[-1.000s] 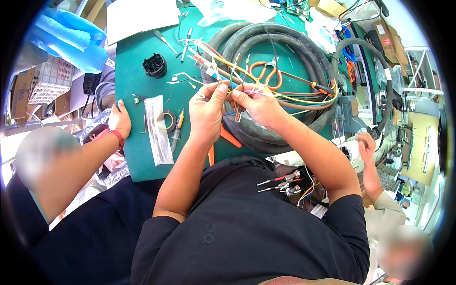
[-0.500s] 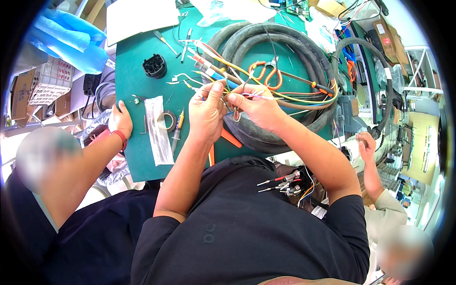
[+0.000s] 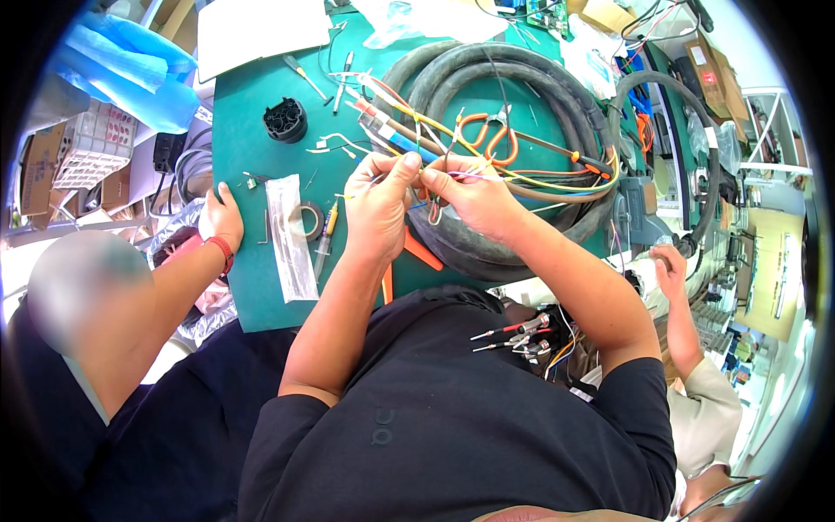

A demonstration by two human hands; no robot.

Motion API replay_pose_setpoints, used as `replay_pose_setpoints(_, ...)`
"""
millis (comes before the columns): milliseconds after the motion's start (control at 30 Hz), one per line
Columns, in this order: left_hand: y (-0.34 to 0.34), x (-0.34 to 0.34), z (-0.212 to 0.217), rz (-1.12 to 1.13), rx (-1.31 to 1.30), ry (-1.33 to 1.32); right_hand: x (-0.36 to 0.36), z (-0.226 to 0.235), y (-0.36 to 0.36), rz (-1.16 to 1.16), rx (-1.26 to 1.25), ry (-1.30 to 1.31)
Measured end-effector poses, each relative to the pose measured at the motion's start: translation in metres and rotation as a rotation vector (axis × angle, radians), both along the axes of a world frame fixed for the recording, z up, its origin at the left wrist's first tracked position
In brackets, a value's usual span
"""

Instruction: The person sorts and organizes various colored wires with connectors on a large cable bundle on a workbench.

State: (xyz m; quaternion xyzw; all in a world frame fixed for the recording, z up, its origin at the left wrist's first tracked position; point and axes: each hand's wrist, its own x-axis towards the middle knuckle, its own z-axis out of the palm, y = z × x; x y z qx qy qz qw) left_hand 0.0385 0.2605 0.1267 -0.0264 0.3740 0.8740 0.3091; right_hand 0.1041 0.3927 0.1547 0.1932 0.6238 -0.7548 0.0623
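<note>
Both my hands are close together over the coiled cable, fingers closed in a pinch. Thin wires run through the fingertips of my left hand [image 3: 380, 198], and a short yellow end pokes out on its left side. My right hand [image 3: 474, 196] pinches thin wires too, among them a pale purple wire [image 3: 481, 177]. Around them fan the cable's loose conductors, including a thick blue wire [image 3: 405, 143] and a yellow one. Orange-handled scissors [image 3: 498, 150] lie just beyond my right hand. Exactly which strands meet between my fingertips is hidden.
A thick black cable [image 3: 539, 65] lies coiled on the green table [image 3: 252, 113]. To the left are a black round connector housing [image 3: 284, 120], a roll of tape [image 3: 310, 221], a syringe [image 3: 327, 230] and a clear plastic bag [image 3: 291, 244]. A co-worker's hand [image 3: 222, 217] rests at the left edge.
My left thumb has shifted slightly right, toward my right fingertips. A short yellow wire end now shows left of my left hand. The person at the right has moved lower.
</note>
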Motion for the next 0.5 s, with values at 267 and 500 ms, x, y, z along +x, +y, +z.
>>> replay_pose_setpoints(267,0.001,0.0,0.01,-0.014,-0.023,0.037,0.001,0.002,0.0,0.014,0.022,-0.01)
replay_pose_setpoints(500,0.001,0.0,0.01,-0.029,-0.026,0.034,0.001,0.001,0.0,0.017,0.022,-0.009)
